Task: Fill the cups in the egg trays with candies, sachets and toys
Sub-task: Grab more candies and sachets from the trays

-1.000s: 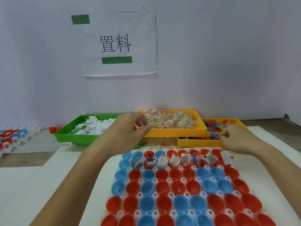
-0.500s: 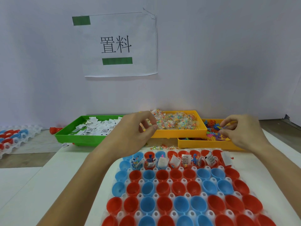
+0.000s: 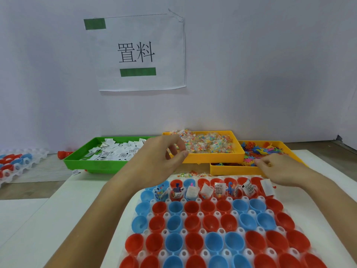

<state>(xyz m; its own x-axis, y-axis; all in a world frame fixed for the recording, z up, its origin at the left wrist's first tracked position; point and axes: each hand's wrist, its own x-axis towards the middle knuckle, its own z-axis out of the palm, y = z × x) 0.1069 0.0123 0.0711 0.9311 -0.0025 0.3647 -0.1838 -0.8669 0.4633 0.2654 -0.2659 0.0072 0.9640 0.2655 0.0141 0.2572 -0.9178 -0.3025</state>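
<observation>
At 9 o'clock a second egg tray lies on the worktop. The green tray at 11 o'clock holds white sachets. The left hand hovers at the near edge of the candies tray, its grip curled, thumb near the fingers; whether it holds something I cannot tell. The right hand, at 2 o'clock, pinches a small piece beside the toys. The egg tray at 6 o'clock has only its far cups filled.

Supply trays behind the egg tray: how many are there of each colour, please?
Green tray, holding sachets: 1
Yellow trays, the candy tray and the toy tray: 2
Total: 3
</observation>
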